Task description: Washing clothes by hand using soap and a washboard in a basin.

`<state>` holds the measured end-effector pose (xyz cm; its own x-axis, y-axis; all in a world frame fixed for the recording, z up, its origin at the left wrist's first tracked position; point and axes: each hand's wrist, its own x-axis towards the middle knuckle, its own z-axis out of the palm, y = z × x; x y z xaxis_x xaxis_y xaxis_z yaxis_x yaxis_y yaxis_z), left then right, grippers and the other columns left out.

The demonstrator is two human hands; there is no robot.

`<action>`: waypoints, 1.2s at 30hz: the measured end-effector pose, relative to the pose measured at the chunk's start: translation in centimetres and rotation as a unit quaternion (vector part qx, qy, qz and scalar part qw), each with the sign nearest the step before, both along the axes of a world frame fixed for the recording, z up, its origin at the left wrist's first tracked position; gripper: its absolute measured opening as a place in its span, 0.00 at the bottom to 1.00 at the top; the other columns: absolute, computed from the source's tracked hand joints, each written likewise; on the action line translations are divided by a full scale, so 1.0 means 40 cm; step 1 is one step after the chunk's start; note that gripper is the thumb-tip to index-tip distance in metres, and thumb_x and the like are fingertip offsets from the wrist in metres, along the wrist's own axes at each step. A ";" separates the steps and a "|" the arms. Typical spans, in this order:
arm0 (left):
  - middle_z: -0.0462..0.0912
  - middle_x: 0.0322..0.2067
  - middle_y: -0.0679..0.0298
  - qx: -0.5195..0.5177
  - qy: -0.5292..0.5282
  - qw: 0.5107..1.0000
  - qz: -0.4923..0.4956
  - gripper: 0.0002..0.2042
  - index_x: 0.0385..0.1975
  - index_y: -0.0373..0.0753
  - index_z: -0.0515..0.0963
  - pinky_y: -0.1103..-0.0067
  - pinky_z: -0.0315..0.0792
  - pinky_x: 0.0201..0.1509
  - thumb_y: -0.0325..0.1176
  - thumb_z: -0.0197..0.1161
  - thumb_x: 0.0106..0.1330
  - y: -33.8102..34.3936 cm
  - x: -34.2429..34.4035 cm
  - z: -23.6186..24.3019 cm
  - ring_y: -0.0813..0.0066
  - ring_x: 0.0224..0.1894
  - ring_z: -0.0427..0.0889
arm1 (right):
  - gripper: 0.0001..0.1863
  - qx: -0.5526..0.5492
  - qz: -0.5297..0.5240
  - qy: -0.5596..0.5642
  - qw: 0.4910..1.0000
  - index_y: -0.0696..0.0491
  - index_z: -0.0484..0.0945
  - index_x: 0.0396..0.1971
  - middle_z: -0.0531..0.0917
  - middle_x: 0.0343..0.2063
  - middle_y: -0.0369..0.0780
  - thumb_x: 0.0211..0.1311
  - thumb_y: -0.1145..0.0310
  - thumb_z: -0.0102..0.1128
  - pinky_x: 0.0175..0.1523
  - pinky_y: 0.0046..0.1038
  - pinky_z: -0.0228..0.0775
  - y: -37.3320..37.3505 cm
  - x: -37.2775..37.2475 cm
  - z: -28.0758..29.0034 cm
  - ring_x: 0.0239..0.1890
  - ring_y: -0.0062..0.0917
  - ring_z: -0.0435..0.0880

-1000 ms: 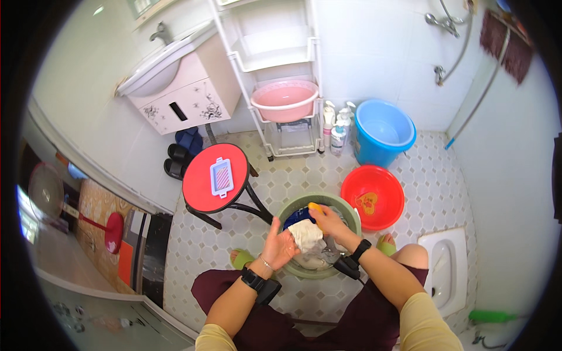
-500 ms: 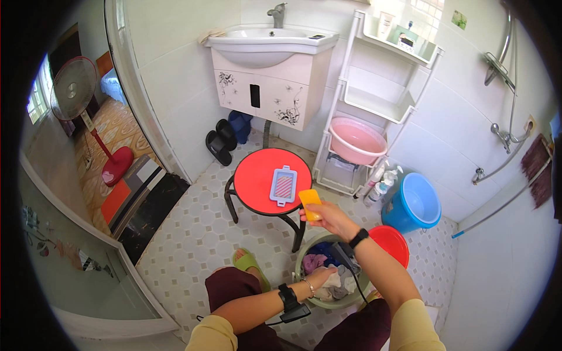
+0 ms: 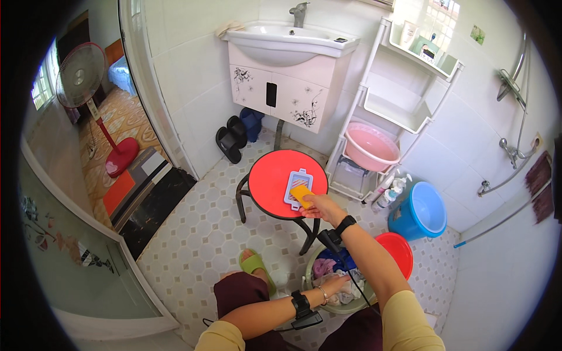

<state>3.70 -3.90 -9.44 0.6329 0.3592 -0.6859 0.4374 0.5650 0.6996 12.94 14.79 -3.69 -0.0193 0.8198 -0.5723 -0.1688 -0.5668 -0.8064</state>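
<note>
My right hand [image 3: 324, 209] pinches a yellow-orange bar of soap [image 3: 301, 196] over the near part of a pale blue soap dish [image 3: 298, 177]. Whether the bar touches the dish I cannot tell. The dish, with a pink-striped bottom, lies on a round red stool [image 3: 266, 181] with dark legs. Down in a pale green basin [image 3: 362, 303], my left hand [image 3: 333, 286] rests on white cloth [image 3: 341, 298], its fingers stretched out. Purple clothing [image 3: 323, 267] and blue clothing [image 3: 345, 258] lie in the basin too.
Beside the basin is a red basin [image 3: 398, 251], with a blue bucket [image 3: 418, 210] behind it. Pump bottles [image 3: 386, 198] stand by a white shelf rack [image 3: 398, 111] holding a pink basin [image 3: 372, 146]. A sink cabinet [image 3: 278, 96] and dark slippers [image 3: 229, 140] are beyond the stool.
My right hand has brought the soap from beside the stool to above the soap dish. My left hand stays on the cloth in the basin. The whole view has shifted slightly.
</note>
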 end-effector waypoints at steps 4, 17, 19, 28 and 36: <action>0.70 0.47 0.55 -0.022 0.027 0.999 0.019 0.25 0.45 0.33 0.70 0.74 0.61 0.50 0.50 0.50 0.57 -0.012 0.002 0.015 0.67 0.48 0.68 | 0.20 -0.005 -0.021 0.000 1.000 0.65 0.67 0.41 0.79 0.25 0.47 0.55 0.64 0.53 0.28 0.25 0.77 -0.007 0.012 -0.007 0.23 0.29 0.81; 0.77 0.28 0.62 0.051 -0.099 0.994 0.001 0.17 0.31 0.32 0.74 0.79 0.66 0.32 0.42 0.50 0.60 -0.016 0.046 -0.122 0.74 0.27 0.73 | 0.21 0.008 -0.015 -0.023 1.000 0.58 0.68 0.39 0.78 0.28 0.43 0.56 0.55 0.53 0.29 0.24 0.75 -0.172 0.083 0.054 0.24 0.25 0.79; 0.78 0.30 0.62 0.035 -0.137 0.988 0.058 0.16 0.33 0.33 0.74 0.78 0.68 0.33 0.41 0.48 0.62 -0.008 0.039 -0.120 0.74 0.30 0.75 | 0.18 0.054 -0.008 -0.001 0.998 0.56 0.68 0.38 0.78 0.31 0.41 0.57 0.56 0.53 0.34 0.23 0.72 -0.285 0.099 0.076 0.27 0.22 0.77; 0.71 0.50 0.62 -0.227 -0.254 0.940 0.007 0.42 0.53 0.36 0.62 0.79 0.67 0.47 0.70 0.26 0.55 0.024 0.070 0.062 0.73 0.46 0.75 | 0.22 0.340 0.020 -0.615 0.711 0.57 0.63 0.54 0.67 0.54 0.42 0.62 0.61 0.43 0.62 0.37 0.48 -0.763 0.074 -0.006 0.57 0.32 0.63; 0.76 0.42 0.58 -0.174 -0.183 0.958 -0.136 0.47 0.51 0.32 0.65 0.82 0.67 0.42 0.73 0.24 0.52 -0.017 0.118 0.030 0.73 0.40 0.76 | 0.22 0.193 -0.100 -0.249 0.944 0.59 0.72 0.44 0.77 0.41 0.43 0.63 0.55 0.42 0.52 0.32 0.60 -0.777 0.218 -0.195 0.44 0.32 0.74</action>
<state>8.41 -4.59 -8.23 0.8917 -0.0634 -0.4482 0.3633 0.6909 0.6250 21.67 -16.30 -11.48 0.3499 0.9280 -0.1278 0.2137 -0.2119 -0.9536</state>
